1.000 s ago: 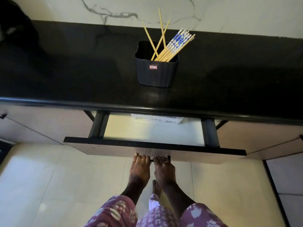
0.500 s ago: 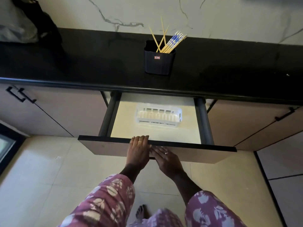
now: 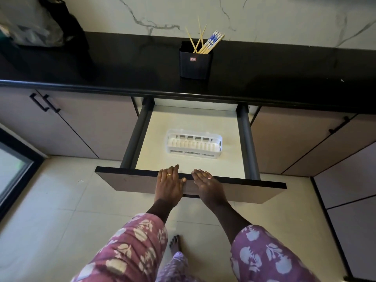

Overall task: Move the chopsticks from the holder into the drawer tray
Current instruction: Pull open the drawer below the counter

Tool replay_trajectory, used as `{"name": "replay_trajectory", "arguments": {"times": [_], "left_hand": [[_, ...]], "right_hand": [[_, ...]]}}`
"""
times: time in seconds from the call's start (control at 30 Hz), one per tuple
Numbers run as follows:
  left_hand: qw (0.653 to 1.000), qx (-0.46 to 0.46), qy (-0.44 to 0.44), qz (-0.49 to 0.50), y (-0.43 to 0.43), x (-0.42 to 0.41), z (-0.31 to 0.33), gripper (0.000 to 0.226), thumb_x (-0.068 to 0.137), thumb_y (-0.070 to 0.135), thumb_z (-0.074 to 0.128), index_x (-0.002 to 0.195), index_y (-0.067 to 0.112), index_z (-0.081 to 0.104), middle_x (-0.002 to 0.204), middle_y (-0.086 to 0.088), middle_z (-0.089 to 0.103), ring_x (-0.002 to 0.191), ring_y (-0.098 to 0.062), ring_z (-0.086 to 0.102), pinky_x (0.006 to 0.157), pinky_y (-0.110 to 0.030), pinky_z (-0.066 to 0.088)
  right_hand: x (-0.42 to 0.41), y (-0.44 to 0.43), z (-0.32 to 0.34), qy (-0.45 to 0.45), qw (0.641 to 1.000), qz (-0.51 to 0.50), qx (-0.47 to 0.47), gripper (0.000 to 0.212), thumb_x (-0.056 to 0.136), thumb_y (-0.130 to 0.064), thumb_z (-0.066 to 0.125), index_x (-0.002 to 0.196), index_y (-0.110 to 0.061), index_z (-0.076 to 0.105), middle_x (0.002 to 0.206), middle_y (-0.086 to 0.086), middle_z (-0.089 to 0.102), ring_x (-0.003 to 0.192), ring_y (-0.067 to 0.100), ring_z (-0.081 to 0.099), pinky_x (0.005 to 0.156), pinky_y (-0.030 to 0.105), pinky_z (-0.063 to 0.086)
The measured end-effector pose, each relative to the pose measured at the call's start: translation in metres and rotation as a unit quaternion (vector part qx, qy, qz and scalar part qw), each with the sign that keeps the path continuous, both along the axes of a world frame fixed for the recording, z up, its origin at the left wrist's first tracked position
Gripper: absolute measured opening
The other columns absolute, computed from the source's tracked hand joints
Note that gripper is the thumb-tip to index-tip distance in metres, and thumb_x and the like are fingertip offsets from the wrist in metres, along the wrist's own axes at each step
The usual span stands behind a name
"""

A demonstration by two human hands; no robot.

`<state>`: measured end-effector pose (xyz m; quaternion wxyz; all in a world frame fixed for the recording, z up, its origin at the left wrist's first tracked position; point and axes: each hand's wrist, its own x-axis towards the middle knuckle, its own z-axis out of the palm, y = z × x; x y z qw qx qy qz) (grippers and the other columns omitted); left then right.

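Kitchen drawer drawn further out than 0.5 s ago, white tray now fully in view, 2 hands flat on its front edge — left hand and right hand, fingers straight, holding nothing — chopsticks in the black holder on the counter.

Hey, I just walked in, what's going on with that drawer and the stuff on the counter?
A person stands at the black counter with the drawer pulled open. The left hand and right hand both rest on its front edge, fingers laid flat. A white tray sits in the drawer with no chopsticks in it. The chopsticks stand in the black holder on the counter, not yet moved.
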<state>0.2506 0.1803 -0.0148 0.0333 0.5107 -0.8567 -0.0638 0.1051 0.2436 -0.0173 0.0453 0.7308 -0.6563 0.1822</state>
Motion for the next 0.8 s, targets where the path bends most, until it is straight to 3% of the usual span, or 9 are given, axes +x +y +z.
{"name": "replay_trajectory", "arguments": {"times": [0.13, 0.27, 0.37, 0.43, 0.5, 0.57, 0.63, 0.7, 0.8], "left_hand": [[0.999, 0.035, -0.011, -0.001, 0.025, 0.011, 0.007, 0.086, 0.081, 0.050, -0.006, 0.146, 0.007, 0.031, 0.146, -0.012, 0.043, 0.135, -0.028, 0.040, 0.117, -0.040, 0.020], [0.999, 0.040, -0.004, -0.007, 0.034, 0.022, 0.014, 0.092, 0.078, 0.054, -0.011, 0.146, 0.011, 0.031, 0.146, -0.007, 0.044, 0.135, -0.023, 0.040, 0.115, -0.036, 0.024], [0.997, 0.046, 0.066, 0.008, 0.018, 0.017, 0.027, 0.073, 0.091, 0.053, 0.005, 0.140, 0.014, 0.043, 0.139, -0.004, 0.053, 0.130, -0.021, 0.047, 0.108, -0.033, 0.033], [0.994, 0.032, 0.099, 0.020, -0.008, 0.009, 0.032, 0.048, 0.101, 0.036, 0.027, 0.137, 0.012, 0.048, 0.135, -0.007, 0.057, 0.126, -0.022, 0.051, 0.106, -0.033, 0.036], [0.989, 0.047, 0.124, 0.073, -0.040, 0.001, 0.035, 0.040, 0.101, 0.024, 0.034, 0.133, 0.007, 0.051, 0.131, -0.011, 0.060, 0.121, -0.024, 0.055, 0.104, -0.033, 0.039], [0.977, 0.103, 0.131, 0.130, -0.070, -0.006, 0.035, 0.038, 0.101, 0.017, 0.034, 0.132, -0.001, 0.048, 0.132, -0.017, 0.056, 0.123, -0.030, 0.051, 0.106, -0.035, 0.036], [0.968, 0.170, 0.100, 0.152, -0.097, -0.015, 0.029, 0.038, 0.100, 0.011, 0.032, 0.132, -0.006, 0.045, 0.136, -0.021, 0.049, 0.127, -0.033, 0.046, 0.108, -0.036, 0.033], [0.958, 0.222, 0.071, 0.167, -0.120, -0.022, 0.020, 0.037, 0.099, 0.009, 0.031, 0.131, -0.004, 0.046, 0.137, -0.020, 0.046, 0.127, -0.033, 0.044, 0.106, -0.037, 0.034], [0.933, 0.286, 0.095, 0.197, -0.139, -0.030, 0.009, 0.038, 0.101, 0.008, 0.030, 0.132, -0.007, 0.044, 0.137, -0.025, 0.044, 0.128, -0.036, 0.042, 0.107, -0.039, 0.033]], "right_hand": [[0.010, 0.021, -0.002, 0.004, 1.000, -0.001, 0.003, 0.043, 0.077, -0.009, 0.039, 0.098, -0.006, 0.076, 0.099, 0.008, 0.077, 0.090, 0.019, 0.075, 0.079, 0.031, 0.059], [0.015, 0.029, 0.002, 0.010, 1.000, -0.002, 0.000, 0.034, 0.081, -0.023, 0.048, 0.092, -0.012, 0.078, 0.093, 0.003, 0.078, 0.085, 0.013, 0.075, 0.075, 0.026, 0.059], [0.007, 0.023, 0.014, -0.025, 0.999, -0.040, 0.005, 0.041, 0.084, -0.040, 0.042, 0.088, -0.021, 0.078, 0.091, -0.006, 0.078, 0.081, 0.009, 0.075, 0.063, 0.019, 0.057], [-0.002, 0.009, 0.026, -0.083, 0.989, -0.115, 0.031, 0.041, 0.090, -0.041, 0.042, 0.097, -0.018, 0.075, 0.096, 0.000, 0.078, 0.086, 0.019, 0.074, 0.066, 0.025, 0.058], [-0.017, -0.014, 0.030, -0.149, 0.957, -0.224, 0.112, 0.037, 0.098, -0.036, 0.041, 0.113, -0.014, 0.067, 0.107, 0.012, 0.073, 0.099, 0.032, 0.068, 0.078, 0.034, 0.054], [-0.035, -0.037, 0.030, -0.228, 0.891, -0.336, 0.205, 0.039, 0.101, -0.035, 0.038, 0.126, -0.013, 0.056, 0.122, 0.017, 0.063, 0.116, 0.035, 0.055, 0.091, 0.038, 0.047], [-0.051, -0.058, 0.023, -0.308, 0.828, -0.407, 0.231, 0.043, 0.100, -0.035, 0.037, 0.131, -0.009, 0.051, 0.131, 0.019, 0.056, 0.123, 0.035, 0.048, 0.096, 0.038, 0.043], [-0.063, -0.077, 0.011, -0.334, 0.799, -0.446, 0.228, 0.044, 0.099, -0.033, 0.039, 0.126, 0.001, 0.052, 0.129, 0.023, 0.056, 0.122, 0.036, 0.049, 0.094, 0.038, 0.043], [-0.074, -0.099, -0.002, -0.344, 0.770, -0.484, 0.233, 0.041, 0.100, -0.026, 0.039, 0.122, 0.008, 0.052, 0.129, 0.025, 0.056, 0.123, 0.038, 0.048, 0.096, 0.037, 0.040]]}}
